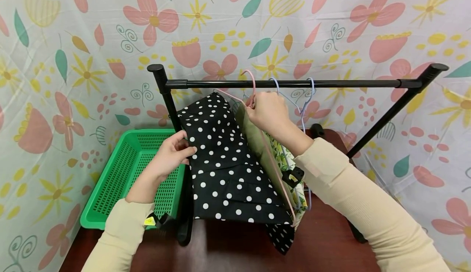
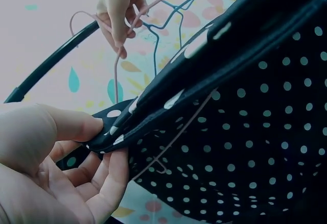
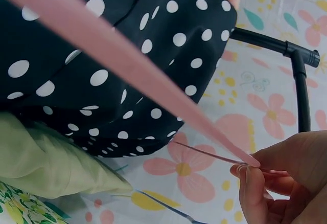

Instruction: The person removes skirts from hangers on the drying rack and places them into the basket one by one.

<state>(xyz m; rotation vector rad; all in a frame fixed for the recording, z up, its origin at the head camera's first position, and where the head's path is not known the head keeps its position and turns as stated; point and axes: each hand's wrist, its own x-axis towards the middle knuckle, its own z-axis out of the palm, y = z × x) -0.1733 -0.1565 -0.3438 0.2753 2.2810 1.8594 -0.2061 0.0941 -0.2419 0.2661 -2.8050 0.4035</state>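
A black garment with white polka dots point(image 1: 228, 169) hangs draped on a pink hanger point(image 1: 270, 153); its exact kind cannot be told. My right hand point(image 1: 269, 110) pinches that hanger at its neck, just below the black rail point(image 1: 220, 84). The hanger's hook arches over the rail; whether it bears weight there is unclear. My left hand point(image 1: 173, 154) pinches the garment's left edge between thumb and fingers, and the left wrist view shows the folded cloth point(image 2: 110, 129) in that grip. One pink arm of the hanger point(image 3: 204, 152) enters the garment in the right wrist view.
Right behind the dotted garment, an olive-green garment point(image 1: 254, 141) and a lemon-print one point(image 1: 279, 157) hang close together. Blue hangers point(image 1: 302, 112) hook on the rail. A green basket point(image 1: 110, 182) stands left of the rack's post, on a dark red-brown table point(image 1: 228, 247).
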